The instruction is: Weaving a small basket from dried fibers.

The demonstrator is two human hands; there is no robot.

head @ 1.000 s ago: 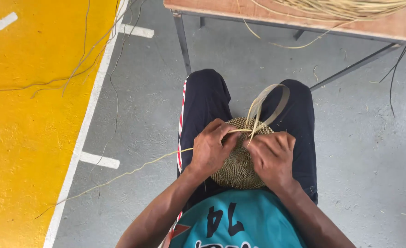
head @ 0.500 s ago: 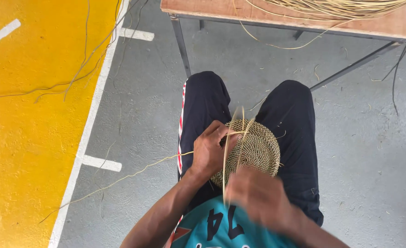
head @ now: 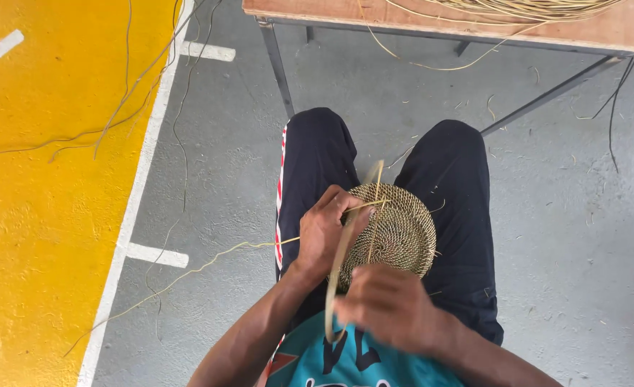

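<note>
The round woven disc (head: 396, 231) rests on my lap between my thighs, its left edge pinched by my left hand (head: 325, 231), while my right hand (head: 389, 307) sits just below it, closed around a flat strip (head: 335, 276) that arcs up across the weave. Beneath me lie grey concrete floor (head: 568, 215) and a yellow painted area (head: 37, 215); a wooden table (head: 618, 29) stands ahead. Both forearms angle inward.

Your one head camera looks steeply down, close over your lap (head: 389, 165), table (head: 618, 29) at far edge.
</note>
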